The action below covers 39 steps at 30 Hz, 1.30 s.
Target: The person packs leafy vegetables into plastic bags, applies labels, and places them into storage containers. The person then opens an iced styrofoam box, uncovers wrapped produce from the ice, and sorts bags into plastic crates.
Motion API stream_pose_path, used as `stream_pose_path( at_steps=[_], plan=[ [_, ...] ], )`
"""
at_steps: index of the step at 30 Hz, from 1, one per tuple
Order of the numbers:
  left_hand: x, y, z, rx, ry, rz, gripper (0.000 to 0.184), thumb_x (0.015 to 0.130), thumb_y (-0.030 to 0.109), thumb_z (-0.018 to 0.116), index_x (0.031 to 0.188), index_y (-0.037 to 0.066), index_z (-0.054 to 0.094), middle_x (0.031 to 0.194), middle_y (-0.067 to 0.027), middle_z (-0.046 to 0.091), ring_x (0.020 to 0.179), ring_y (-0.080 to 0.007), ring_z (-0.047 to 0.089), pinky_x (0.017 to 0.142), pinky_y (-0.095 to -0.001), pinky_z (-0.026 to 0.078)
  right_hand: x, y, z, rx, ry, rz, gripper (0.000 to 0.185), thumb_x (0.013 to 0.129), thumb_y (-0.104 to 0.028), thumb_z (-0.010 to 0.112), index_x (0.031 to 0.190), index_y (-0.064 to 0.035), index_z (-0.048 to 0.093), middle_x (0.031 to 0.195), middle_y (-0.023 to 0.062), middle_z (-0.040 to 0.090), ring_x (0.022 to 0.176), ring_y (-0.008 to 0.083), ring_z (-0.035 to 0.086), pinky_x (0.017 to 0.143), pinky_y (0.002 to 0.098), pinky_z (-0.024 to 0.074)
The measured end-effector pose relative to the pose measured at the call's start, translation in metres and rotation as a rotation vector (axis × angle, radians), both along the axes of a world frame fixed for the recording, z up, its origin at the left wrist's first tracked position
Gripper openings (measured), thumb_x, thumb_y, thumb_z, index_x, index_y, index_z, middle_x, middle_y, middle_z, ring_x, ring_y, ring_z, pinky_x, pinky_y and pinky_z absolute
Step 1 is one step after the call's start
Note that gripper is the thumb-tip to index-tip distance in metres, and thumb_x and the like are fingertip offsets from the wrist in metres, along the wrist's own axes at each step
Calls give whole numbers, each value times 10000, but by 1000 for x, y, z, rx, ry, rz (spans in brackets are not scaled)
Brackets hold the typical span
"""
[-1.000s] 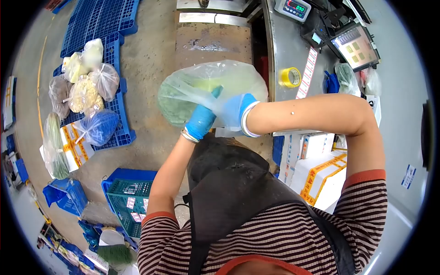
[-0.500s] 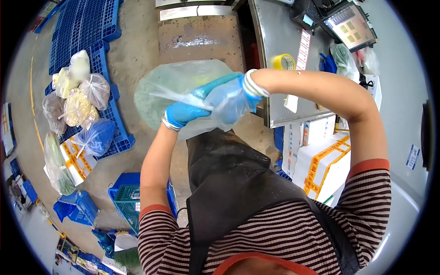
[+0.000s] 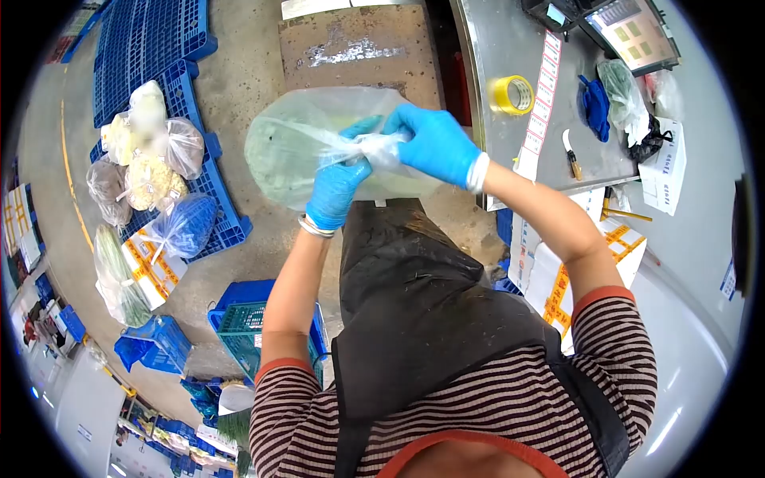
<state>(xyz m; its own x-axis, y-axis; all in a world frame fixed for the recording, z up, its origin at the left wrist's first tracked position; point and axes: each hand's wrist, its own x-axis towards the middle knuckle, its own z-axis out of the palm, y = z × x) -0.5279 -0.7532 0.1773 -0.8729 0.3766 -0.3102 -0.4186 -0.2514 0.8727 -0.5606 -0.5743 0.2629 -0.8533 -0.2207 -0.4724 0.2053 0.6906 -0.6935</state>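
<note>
A large translucent plastic bag with pale green contents hangs in front of my apron. My left hand, in a blue glove, grips the gathered neck of the bag from below, its thumb and fingers on either side. Opposite it, my right hand, also blue-gloved, pinches the twisted end of the plastic. The two hands are close together at the bunched neck. What exactly is inside the bag is blurred by the plastic.
On the metal table at right lie yellow tape, a label strip, a knife and a monitor. Filled bags sit on blue pallets at left. Crates and foam boxes stand nearby.
My right hand has come out from behind loose plastic and now pinches the bag's end. The neck is bunched tighter. My right forearm has swung lower, and the view has shifted slightly.
</note>
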Motion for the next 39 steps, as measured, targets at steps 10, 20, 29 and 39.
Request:
stream_pose_path(
  at_steps=[10, 20, 29, 39],
  plan=[
    [14, -25, 4, -241, -294, -181, 268, 909, 163, 615, 1093, -31, 606, 1012, -66, 646, 870, -121, 602, 804, -267, 483, -1, 40, -128, -124, 102, -528, 227, 745, -211, 653, 939, -95, 671, 767, 145, 636, 706, 243, 635, 698, 331, 516],
    [17, -54, -16, 700, -463, 570, 476, 930, 91, 529, 1383, 2, 411, 1297, -103, 521, 1164, -217, 520, 1042, -344, 391, -3, 16, -133, -1226, -435, -411, 276, 914, -174, 521, 1076, -10, 672, 1095, 60, 667, 1026, 161, 596, 917, 334, 465],
    [-22, -22, -31, -544, 121, -326, 691, 855, -11, 546, 1478, 22, 249, 1262, -61, 505, 1099, -126, 506, 975, -272, 396, 33, -11, -145, -1262, -593, -469, 307, 936, -160, 563, 1225, -57, 570, 1105, 32, 628, 961, 125, 603, 815, 279, 515],
    [14, -30, -31, -726, 337, -403, 218, 765, 171, 739, 802, 32, 575, 691, -29, 451, 675, -162, 445, 623, -326, 387, 9, -29, -164, 2, -4, -521, 167, 763, -218, 601, 886, -165, 701, 948, 120, 681, 866, 324, 642, 769, 423, 505]
  ],
)
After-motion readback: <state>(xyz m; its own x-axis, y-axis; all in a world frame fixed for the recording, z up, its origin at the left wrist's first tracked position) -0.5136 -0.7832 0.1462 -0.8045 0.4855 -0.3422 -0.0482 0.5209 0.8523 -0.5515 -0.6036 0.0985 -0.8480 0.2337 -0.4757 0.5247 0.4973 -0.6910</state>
